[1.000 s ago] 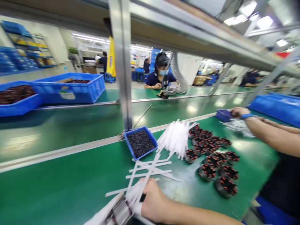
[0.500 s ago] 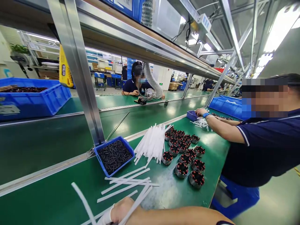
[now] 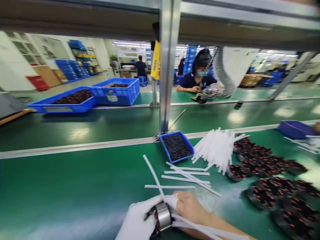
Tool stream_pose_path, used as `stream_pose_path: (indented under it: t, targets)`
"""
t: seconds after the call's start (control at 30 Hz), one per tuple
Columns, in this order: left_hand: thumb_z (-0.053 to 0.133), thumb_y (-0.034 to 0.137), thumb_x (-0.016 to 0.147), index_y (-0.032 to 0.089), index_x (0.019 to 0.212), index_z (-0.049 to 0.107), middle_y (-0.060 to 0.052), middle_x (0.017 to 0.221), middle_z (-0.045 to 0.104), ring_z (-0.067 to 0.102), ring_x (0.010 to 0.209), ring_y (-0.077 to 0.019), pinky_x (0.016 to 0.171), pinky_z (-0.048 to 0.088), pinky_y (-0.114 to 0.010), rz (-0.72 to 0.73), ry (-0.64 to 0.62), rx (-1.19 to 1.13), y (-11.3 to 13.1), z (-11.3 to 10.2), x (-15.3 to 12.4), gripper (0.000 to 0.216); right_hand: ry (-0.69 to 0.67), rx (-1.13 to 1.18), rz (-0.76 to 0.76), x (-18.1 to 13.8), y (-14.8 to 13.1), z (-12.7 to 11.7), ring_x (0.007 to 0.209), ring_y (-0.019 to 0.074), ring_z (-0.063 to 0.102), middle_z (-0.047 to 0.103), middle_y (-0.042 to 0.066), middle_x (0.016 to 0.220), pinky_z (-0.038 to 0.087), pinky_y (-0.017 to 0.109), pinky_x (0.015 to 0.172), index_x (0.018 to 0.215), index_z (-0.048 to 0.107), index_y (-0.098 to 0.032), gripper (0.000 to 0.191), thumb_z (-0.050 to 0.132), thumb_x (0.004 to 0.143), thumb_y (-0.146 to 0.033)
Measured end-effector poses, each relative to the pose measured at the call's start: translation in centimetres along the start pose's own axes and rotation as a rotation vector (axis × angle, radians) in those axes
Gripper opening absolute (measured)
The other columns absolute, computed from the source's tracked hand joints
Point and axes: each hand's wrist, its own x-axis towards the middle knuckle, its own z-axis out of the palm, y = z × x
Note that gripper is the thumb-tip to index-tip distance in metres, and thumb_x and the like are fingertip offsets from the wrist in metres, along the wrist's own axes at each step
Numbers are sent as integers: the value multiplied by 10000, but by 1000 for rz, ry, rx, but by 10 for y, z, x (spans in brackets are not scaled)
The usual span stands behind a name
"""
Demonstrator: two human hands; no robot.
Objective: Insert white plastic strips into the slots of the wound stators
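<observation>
A small blue tray point(image 3: 176, 147) of dark pieces stands at the foot of a metal post point(image 3: 167, 66). 2 large blue bins point(image 3: 85, 98) sit across the conveyor belt point(image 3: 75, 126). A seated person point(image 3: 198, 75) works beside a ribbed hose point(image 3: 225, 75).

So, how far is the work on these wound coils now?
Nothing visibly finished can be told apart. In hand: the gloved left hand holds one wound coil, and the right hand touches white strips at it. Left: a group of wound coils on the green table, a white strip pile, and a blue tray of small dark parts.
</observation>
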Motion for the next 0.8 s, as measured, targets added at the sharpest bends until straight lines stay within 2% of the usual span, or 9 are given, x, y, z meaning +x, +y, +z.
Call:
stream_pose_path:
  t: [0.13, 0.33, 0.5, 0.67, 0.8]
  targets:
    - [365, 7, 595, 228, 1035, 649, 32, 846, 704, 623, 778, -199, 709, 476, -238, 62, -23, -57, 3, 7, 1, 568, 85, 131, -2, -2, -4, -4, 513, 155, 457, 520, 48, 552, 302, 261, 467, 607, 453, -183, 387, 246, 892, -344]
    - [361, 6, 611, 224, 1042, 640, 21, 848, 689, 602, 786, -193, 718, 461, -242, 65, -39, -118, 4, 6, -4, 558, -34, 203, 26, -3, -5, -11, 575, 175, 481, 544, 66, 618, 332, 266, 512, 652, 438, -184, 159, 344, 780, -170]
    - [359, 2, 615, 227, 1042, 641, 21, 853, 684, 600, 814, -190, 745, 455, -243, 84, -50, -114, 6, 6, -3, 559, -51, 213, 33, -3, -4, -12, 586, 176, 483, 549, 73, 632, 331, 266, 523, 656, 437, -181, 145, 362, 779, -173]
    - [366, 4, 624, 228, 1053, 633, 33, 841, 690, 601, 759, -166, 710, 463, -228, 96, -29, -77, 1, 8, -2, 552, -11, 213, 11, -4, -3, -9, 558, 163, 449, 526, 56, 607, 304, 261, 501, 663, 445, -177, 167, 349, 799, -196]
    - [364, -3, 622, 237, 1061, 625, 39, 885, 698, 617, 781, -162, 723, 477, -231, 90, -37, -64, -6, 8, 0, 565, -7, 242, 3, -2, -3, -10, 548, 157, 433, 518, 39, 600, 291, 257, 490, 749, 506, -157, 151, 366, 788, -202]
